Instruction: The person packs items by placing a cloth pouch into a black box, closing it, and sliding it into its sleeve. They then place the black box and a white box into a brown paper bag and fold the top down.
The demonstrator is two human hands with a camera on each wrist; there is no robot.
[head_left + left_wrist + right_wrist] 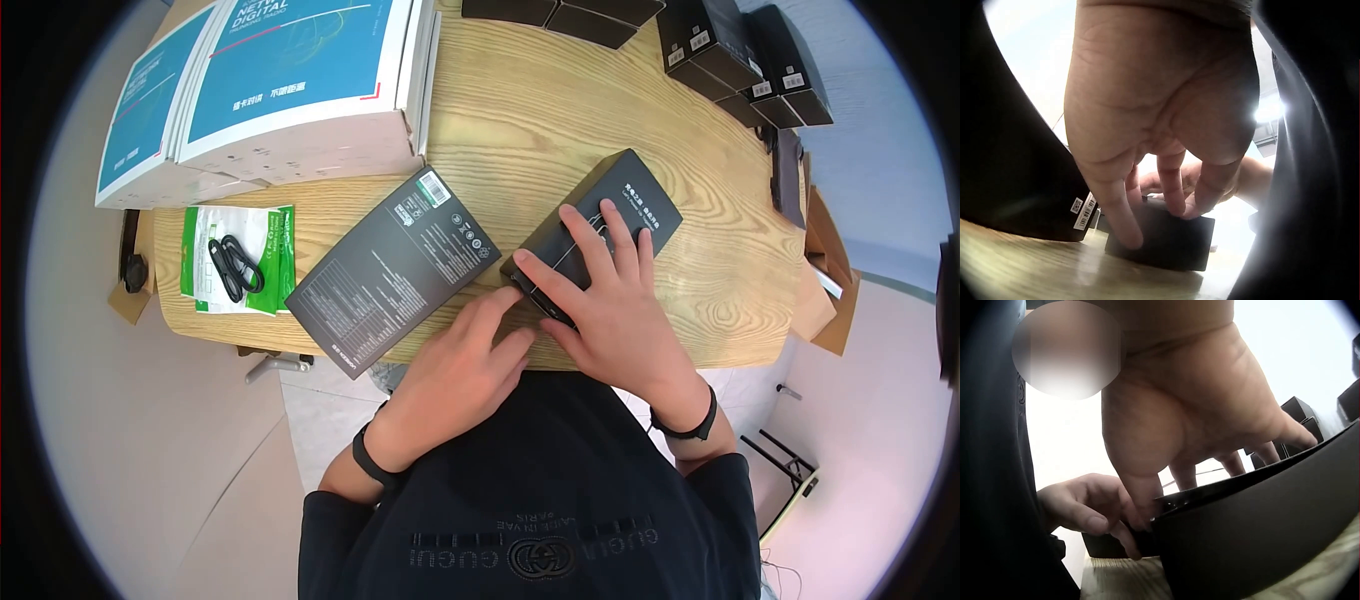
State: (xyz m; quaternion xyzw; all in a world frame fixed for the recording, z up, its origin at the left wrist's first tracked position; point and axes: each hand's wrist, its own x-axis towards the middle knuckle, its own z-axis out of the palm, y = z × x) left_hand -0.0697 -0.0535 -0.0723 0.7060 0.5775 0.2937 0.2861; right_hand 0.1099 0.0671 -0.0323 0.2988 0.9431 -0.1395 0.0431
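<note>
A long black box (640, 185) with white print lies slanted on the table in front of me. My right hand (625, 310) rests over its top with the fingers spread, the thumb down at the near end. At that same end my left hand (455, 370) touches the box with its fingertips; one finger reaches down the end face in the left wrist view. A dark gap runs beneath the box's top edge (1260, 474) in the right wrist view. Just left lies a larger dark grey box (395, 270), its printed side and barcode label facing up.
Green-and-white packets (280, 255) with a coiled black cable (236, 268) lie at the left. Large blue-and-white boxes (290, 80) stand behind them. Several black boxes (710, 50) stand at the back right. An open cardboard carton (830, 270) sits beyond the table's right edge.
</note>
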